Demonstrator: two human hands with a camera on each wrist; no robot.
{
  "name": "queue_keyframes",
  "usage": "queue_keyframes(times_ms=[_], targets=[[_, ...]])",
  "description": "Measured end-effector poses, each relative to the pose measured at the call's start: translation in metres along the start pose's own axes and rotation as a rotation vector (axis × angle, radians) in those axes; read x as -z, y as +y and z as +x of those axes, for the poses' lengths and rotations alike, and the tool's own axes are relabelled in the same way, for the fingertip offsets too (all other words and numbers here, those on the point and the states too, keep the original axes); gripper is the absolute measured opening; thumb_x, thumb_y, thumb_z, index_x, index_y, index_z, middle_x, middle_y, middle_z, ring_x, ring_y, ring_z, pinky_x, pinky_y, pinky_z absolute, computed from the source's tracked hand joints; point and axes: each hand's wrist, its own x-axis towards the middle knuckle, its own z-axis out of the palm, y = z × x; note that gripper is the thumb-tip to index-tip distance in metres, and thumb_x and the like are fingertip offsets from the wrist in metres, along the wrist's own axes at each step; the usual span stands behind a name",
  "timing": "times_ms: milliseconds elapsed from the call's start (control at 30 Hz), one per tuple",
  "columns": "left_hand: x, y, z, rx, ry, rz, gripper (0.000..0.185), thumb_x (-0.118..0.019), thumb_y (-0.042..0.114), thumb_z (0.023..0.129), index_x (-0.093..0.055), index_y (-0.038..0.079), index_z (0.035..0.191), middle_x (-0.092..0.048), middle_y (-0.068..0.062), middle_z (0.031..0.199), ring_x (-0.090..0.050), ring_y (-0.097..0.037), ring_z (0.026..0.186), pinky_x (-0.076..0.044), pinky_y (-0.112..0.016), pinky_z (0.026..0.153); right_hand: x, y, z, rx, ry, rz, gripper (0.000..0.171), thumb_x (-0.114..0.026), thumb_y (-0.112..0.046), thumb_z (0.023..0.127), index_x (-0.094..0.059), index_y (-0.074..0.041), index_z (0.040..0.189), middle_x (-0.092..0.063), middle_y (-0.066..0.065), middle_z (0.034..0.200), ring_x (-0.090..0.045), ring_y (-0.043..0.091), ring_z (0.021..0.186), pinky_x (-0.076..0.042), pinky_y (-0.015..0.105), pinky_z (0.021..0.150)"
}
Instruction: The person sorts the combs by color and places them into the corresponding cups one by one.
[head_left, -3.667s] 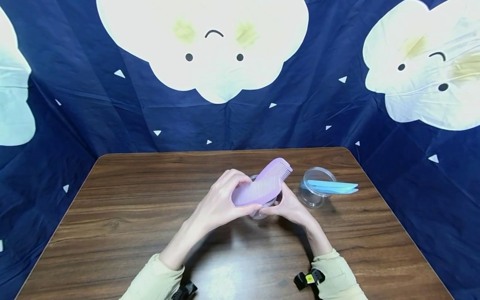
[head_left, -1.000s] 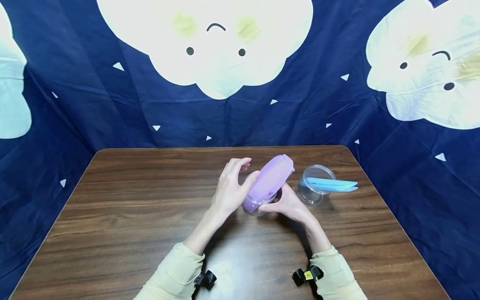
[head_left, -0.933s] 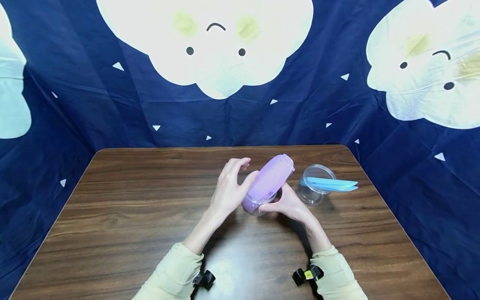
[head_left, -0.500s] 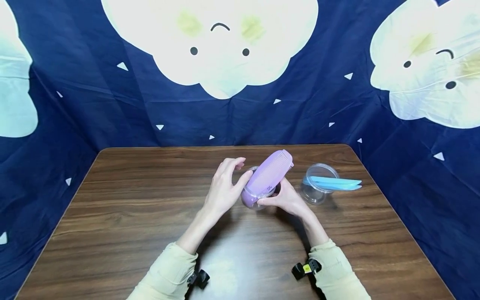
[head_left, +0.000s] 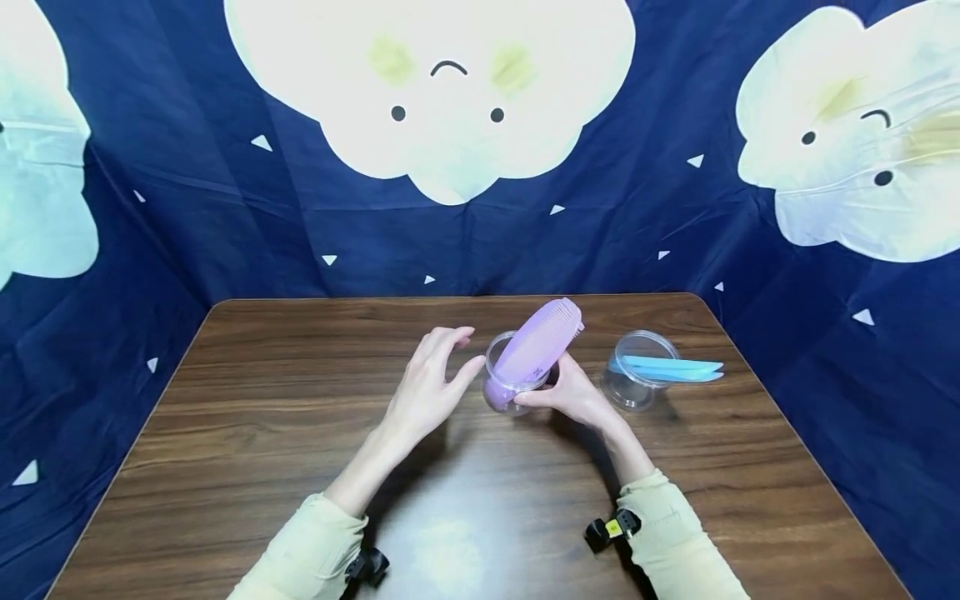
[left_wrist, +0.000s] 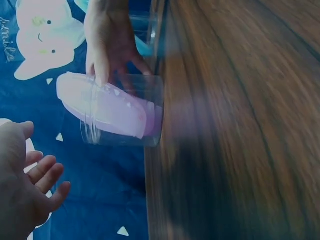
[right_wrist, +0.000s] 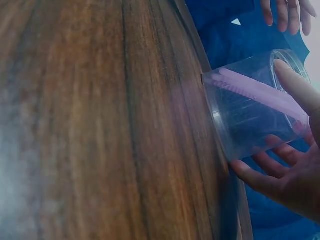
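A clear plastic jar (head_left: 492,354) stands on the table, with purple combs (head_left: 536,342) leaning in it, their upper ends sticking out past the rim to the right. My right hand (head_left: 573,393) grips this jar from the right, thumb near the rim and fingers round the side. In the right wrist view, a purple comb (right_wrist: 265,95) shows slanted through the clear wall. Left of the jar hovers my left hand (head_left: 427,387), apart from it, fingers loosely bent and holding nothing.
To the right, a second clear jar (head_left: 628,396) holds light-blue flat pieces (head_left: 671,368) that jut out over its rim. Under everything is the brown wooden table (head_left: 247,433). A dark blue cloth (head_left: 360,225) with white clouds hangs behind the table's far edge.
Earlier my left hand held a purple comb over the jar. It has since let go and moved left, while the combs lean in the jar. My right hand has kept its grip.
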Motion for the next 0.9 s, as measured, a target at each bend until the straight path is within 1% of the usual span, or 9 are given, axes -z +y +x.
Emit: queue_keyframes(times_ms=[100, 300, 400, 500, 633, 767, 900], targets=[[0.004, -0.006, -0.002, -0.015, -0.019, 0.022, 0.042, -0.069, 0.029, 0.098, -0.062, 0.011, 0.136, -0.068, -0.009, 0.121, -0.062, -0.024, 0.118, -0.050, -0.044, 0.104, -0.003, 0.003, 0.002, -0.011, 0.012, -0.006, 0.080, -0.090, -0.021, 0.078, -0.046, -0.010, 0.145, -0.062, 0.014, 0.138, -0.057, 0.027, 0.129, -0.046, 0.047, 0.110], [0.010, -0.013, -0.009, -0.064, -0.059, 0.077, 0.044, -0.070, 0.028, 0.098, -0.060, 0.010, 0.137, -0.066, -0.008, 0.122, -0.061, -0.024, 0.117, -0.050, -0.043, 0.101, -0.010, 0.006, 0.002, -0.033, 0.016, 0.027, 0.080, -0.089, -0.020, 0.079, -0.046, -0.010, 0.145, -0.061, 0.016, 0.139, -0.057, 0.028, 0.129, -0.053, 0.048, 0.106], [0.012, -0.016, -0.012, -0.077, -0.082, 0.103, 0.047, -0.071, 0.029, 0.097, -0.060, 0.010, 0.138, -0.065, -0.007, 0.123, -0.059, -0.024, 0.118, -0.050, -0.043, 0.102, -0.011, 0.006, 0.000, -0.019, 0.006, 0.032, 0.079, -0.088, -0.019, 0.081, -0.044, -0.010, 0.146, -0.061, 0.016, 0.140, -0.057, 0.030, 0.131, -0.054, 0.048, 0.107], [0.015, -0.018, -0.014, -0.091, -0.108, 0.134, 0.049, -0.071, 0.032, 0.097, -0.059, 0.009, 0.140, -0.064, -0.006, 0.127, -0.058, -0.024, 0.120, -0.049, -0.044, 0.104, -0.012, 0.006, -0.003, -0.001, 0.003, 0.022, 0.079, -0.086, -0.019, 0.083, -0.043, -0.012, 0.148, -0.060, 0.017, 0.142, -0.057, 0.032, 0.134, -0.052, 0.050, 0.109], [0.020, -0.019, -0.017, -0.118, -0.143, 0.189, 0.051, -0.070, 0.034, 0.097, -0.058, 0.011, 0.141, -0.062, -0.006, 0.131, -0.058, -0.026, 0.123, -0.047, -0.048, 0.106, -0.010, 0.007, -0.008, 0.018, -0.001, -0.028, 0.079, -0.084, -0.021, 0.086, -0.041, -0.012, 0.151, -0.057, 0.018, 0.147, -0.054, 0.035, 0.139, -0.050, 0.054, 0.110], [0.027, -0.019, -0.020, -0.136, -0.170, 0.232, 0.052, -0.069, 0.036, 0.097, -0.057, 0.013, 0.142, -0.061, -0.006, 0.136, -0.058, -0.027, 0.126, -0.047, -0.050, 0.106, -0.007, 0.005, -0.014, 0.026, 0.003, -0.142, 0.080, -0.084, -0.028, 0.086, -0.040, -0.015, 0.153, -0.056, 0.016, 0.151, -0.053, 0.034, 0.141, -0.047, 0.055, 0.113], [0.032, -0.020, -0.023, -0.138, -0.197, 0.253, 0.053, -0.067, 0.039, 0.098, -0.056, 0.014, 0.144, -0.060, -0.005, 0.139, -0.057, -0.027, 0.129, -0.046, -0.051, 0.109, -0.002, 0.001, -0.018, 0.075, 0.010, -0.269, 0.082, -0.084, -0.032, 0.086, -0.042, -0.015, 0.154, -0.055, 0.016, 0.152, -0.053, 0.033, 0.142, -0.043, 0.055, 0.117]])
